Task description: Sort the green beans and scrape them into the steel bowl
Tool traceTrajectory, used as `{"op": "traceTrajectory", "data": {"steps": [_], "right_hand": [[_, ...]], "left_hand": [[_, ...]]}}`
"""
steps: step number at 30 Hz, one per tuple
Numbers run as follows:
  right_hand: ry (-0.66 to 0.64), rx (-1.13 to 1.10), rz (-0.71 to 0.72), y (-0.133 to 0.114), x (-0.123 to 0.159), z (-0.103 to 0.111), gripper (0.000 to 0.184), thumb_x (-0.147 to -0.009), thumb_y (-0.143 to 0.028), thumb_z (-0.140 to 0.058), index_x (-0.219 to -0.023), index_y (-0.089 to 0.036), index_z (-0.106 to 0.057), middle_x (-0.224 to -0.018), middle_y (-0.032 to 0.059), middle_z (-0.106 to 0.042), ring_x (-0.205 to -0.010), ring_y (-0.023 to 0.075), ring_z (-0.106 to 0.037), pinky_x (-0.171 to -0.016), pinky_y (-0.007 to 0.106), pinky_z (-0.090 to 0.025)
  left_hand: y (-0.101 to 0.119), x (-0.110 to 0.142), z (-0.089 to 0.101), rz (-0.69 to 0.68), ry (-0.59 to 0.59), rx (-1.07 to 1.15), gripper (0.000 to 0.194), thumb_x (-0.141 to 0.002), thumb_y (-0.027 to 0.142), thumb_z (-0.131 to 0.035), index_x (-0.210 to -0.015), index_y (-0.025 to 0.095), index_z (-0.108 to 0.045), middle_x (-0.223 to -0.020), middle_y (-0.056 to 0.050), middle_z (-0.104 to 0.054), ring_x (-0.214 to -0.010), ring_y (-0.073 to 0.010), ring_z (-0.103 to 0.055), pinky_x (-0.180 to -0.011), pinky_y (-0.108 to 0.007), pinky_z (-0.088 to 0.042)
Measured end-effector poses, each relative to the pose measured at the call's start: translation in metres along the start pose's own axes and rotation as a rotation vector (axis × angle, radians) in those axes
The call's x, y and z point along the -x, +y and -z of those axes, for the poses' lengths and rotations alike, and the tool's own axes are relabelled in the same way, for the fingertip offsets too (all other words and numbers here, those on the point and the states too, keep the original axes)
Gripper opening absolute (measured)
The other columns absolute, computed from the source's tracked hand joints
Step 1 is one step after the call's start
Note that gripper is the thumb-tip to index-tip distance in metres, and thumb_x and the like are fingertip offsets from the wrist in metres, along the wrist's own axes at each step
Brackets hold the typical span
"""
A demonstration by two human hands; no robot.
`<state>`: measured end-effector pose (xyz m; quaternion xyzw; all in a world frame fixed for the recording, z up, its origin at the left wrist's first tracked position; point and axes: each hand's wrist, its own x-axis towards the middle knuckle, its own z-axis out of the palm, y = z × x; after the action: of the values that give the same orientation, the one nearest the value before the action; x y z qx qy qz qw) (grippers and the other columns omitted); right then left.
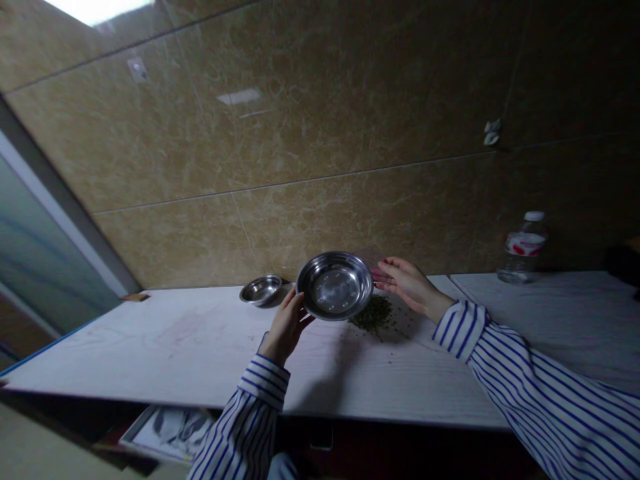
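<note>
My left hand (287, 325) is closed on the rim of a shiny stainless steel bowl (335, 288), thumb at its left edge and fingers beneath. The bowl is raised above the table and tilted toward me, with bright spots on its inner bottom. On its right side, my right hand (405, 283) is closed on a clear, see-through thing (369, 255), partly hidden behind the bowl; its kind cannot be made out. Below both hands lies a loose heap of small dark green dried leaves or grains (374, 315), with bits scattered around it.
A smaller metal bowl (261, 289) sits to the left near the wall. A clear bottle (523, 248) with a white cap stands at the right on the white table (190, 347). The tiled wall (310, 133) rises behind. An open drawer (170, 430) shows below the front edge.
</note>
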<state>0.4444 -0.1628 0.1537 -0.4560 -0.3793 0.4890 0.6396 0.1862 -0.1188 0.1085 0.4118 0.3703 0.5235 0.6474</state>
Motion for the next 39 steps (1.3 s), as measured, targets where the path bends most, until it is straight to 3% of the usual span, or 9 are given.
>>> {"op": "traceTrajectory", "data": {"steps": [4,11,16,22,28,31,39], "right_hand": [[0.01,0.009,-0.03,0.002,0.022,0.015,0.016,-0.092,-0.017,-0.06,-0.077,-0.022,-0.059,-0.082,0.0027,-0.072,-0.078,0.0133,-0.069,-0.074,0.027,-0.055],[0.012,0.034,-0.058,0.007,0.047,0.024,0.016,-0.094,-0.016,-0.057,-0.079,-0.022,-0.06,-0.082,0.0027,-0.074,-0.079,0.0131,-0.07,-0.075,0.025,-0.055],[0.035,0.087,-0.022,0.014,0.057,0.043,0.012,-0.092,-0.018,-0.06,-0.082,-0.02,-0.064,-0.083,0.0028,-0.074,-0.078,0.0128,-0.069,-0.07,0.024,-0.052],[0.16,0.135,0.031,0.021,0.069,0.077,0.008,-0.082,-0.025,-0.072,-0.078,-0.02,-0.067,-0.078,0.0019,-0.071,-0.073,0.0126,-0.064,-0.065,0.023,-0.046],[0.228,0.19,0.057,0.022,0.08,0.101,0.016,-0.075,-0.033,-0.077,-0.079,-0.021,-0.067,-0.08,0.0031,-0.072,-0.073,0.0143,-0.064,-0.065,0.025,-0.045],[0.243,0.205,0.047,0.025,0.086,0.109,0.019,-0.073,-0.034,-0.079,-0.079,-0.021,-0.066,-0.08,0.0037,-0.072,-0.073,0.015,-0.064,-0.063,0.025,-0.046],[0.273,0.169,0.017,0.031,0.103,0.118,0.022,-0.067,-0.031,-0.083,-0.077,-0.021,-0.067,-0.077,0.002,-0.071,-0.07,0.0135,-0.063,-0.063,0.025,-0.045]], "left_hand": [[-0.01,0.029,-0.009,0.016,-0.022,0.007,0.037,-0.086,0.032,-0.066,-0.123,0.025,-0.062,-0.096,-0.003,-0.068,-0.071,-0.0148,-0.065,-0.066,-0.031,-0.056],[-0.02,0.064,-0.016,0.036,0.032,0.016,0.044,-0.089,0.025,-0.059,-0.133,0.028,-0.055,-0.108,-0.006,-0.067,-0.075,-0.0162,-0.067,-0.068,-0.032,-0.058],[-0.029,0.087,-0.008,0.073,0.056,0.018,0.046,-0.088,0.03,-0.06,-0.134,0.028,-0.056,-0.118,-0.008,-0.068,-0.084,-0.0181,-0.068,-0.071,-0.032,-0.058],[-0.05,0.121,0.002,0.153,0.042,0.034,0.049,-0.086,0.037,-0.064,-0.134,0.029,-0.059,-0.131,-0.008,-0.066,-0.106,-0.0243,-0.067,-0.079,-0.032,-0.057],[-0.062,0.148,0.012,0.216,-0.07,0.099,0.049,-0.087,0.037,-0.064,-0.133,0.021,-0.061,-0.134,-0.011,-0.067,-0.125,-0.0316,-0.06,-0.091,-0.037,-0.055],[-0.065,0.159,0.019,0.254,-0.082,0.056,0.051,-0.086,0.04,-0.066,-0.134,0.022,-0.062,-0.132,-0.011,-0.069,-0.125,-0.0339,-0.059,-0.093,-0.041,-0.055],[-0.079,0.179,0.033,0.276,-0.126,0.086,0.053,-0.087,0.037,-0.067,-0.137,0.021,-0.061,-0.141,-0.01,-0.064,-0.134,-0.0315,-0.053,-0.108,-0.041,-0.044]]}}
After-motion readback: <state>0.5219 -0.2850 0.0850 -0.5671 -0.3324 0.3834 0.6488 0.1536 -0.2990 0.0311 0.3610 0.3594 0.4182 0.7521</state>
